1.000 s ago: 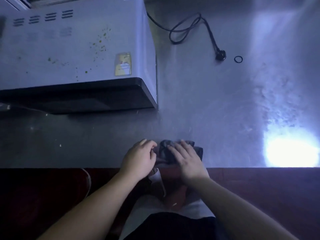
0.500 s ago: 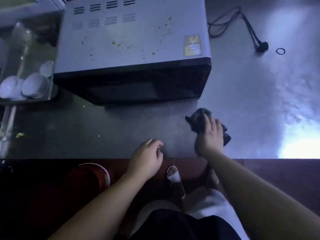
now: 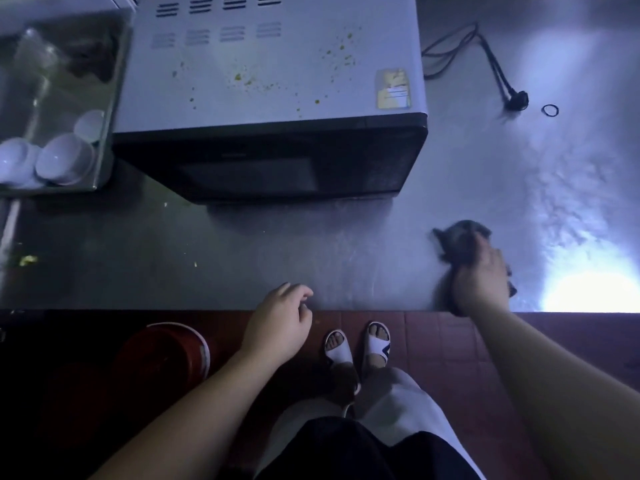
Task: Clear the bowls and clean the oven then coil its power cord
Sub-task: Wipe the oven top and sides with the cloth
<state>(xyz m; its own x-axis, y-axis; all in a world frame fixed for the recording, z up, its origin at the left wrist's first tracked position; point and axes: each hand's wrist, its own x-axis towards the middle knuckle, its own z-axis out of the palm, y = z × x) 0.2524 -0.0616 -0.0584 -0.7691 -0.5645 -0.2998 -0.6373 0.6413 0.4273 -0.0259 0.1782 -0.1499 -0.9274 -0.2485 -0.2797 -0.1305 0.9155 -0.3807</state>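
Observation:
The oven stands on the steel counter, its pale top speckled with green-yellow crumbs and its dark door facing me. Its black power cord lies loose to the right, ending in a plug. White bowls sit in the sink at the left. My right hand grips a dark cloth on the counter, right of the oven. My left hand rests at the counter's front edge, fingers curled, holding nothing.
A small black ring lies beside the plug. Crumbs lie on the counter at the left. A bright glare covers the counter's right front. A red bucket stands on the floor below, beside my feet.
My right hand has carried the cloth away from my left hand, to the right along the counter. The view has swung left, bringing the sink and bowls into sight.

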